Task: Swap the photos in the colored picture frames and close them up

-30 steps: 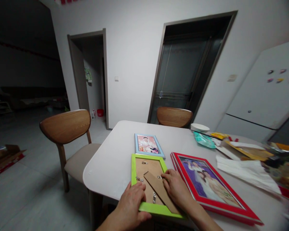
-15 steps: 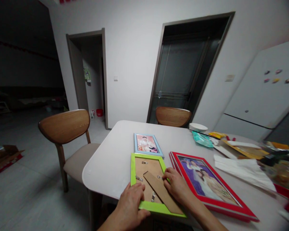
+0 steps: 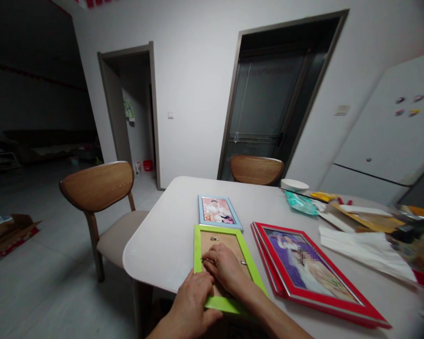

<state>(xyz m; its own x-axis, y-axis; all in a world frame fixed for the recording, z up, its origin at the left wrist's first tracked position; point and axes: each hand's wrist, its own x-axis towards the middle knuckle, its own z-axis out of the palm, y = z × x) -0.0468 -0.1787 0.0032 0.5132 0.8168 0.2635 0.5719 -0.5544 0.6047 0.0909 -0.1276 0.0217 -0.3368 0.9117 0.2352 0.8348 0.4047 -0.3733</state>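
A green picture frame [image 3: 198, 245] lies face down at the near edge of the white table [image 3: 162, 245], its brown backing board up. My left hand [image 3: 192, 301] presses flat on the frame's near left corner, fingers together. My right hand [image 3: 224, 268] rests on the backing board, fingers curled at a small metal clip near the left side. Whether the fingers pinch the clip I cannot make out. The board's stand flap is hidden under my right hand.
A blue framed photo [image 3: 217, 212] lies just beyond the green frame. A large red framed photo [image 3: 304, 268] lies to the right. Papers, a teal packet [image 3: 300, 203] and a white bowl [image 3: 294, 185] clutter the far right. Wooden chairs [image 3: 99, 188] stand left and behind.
My right hand has moved from the frame's right edge leftward across the backing board to the left clip, covering the stand flap. My left hand has stayed put.
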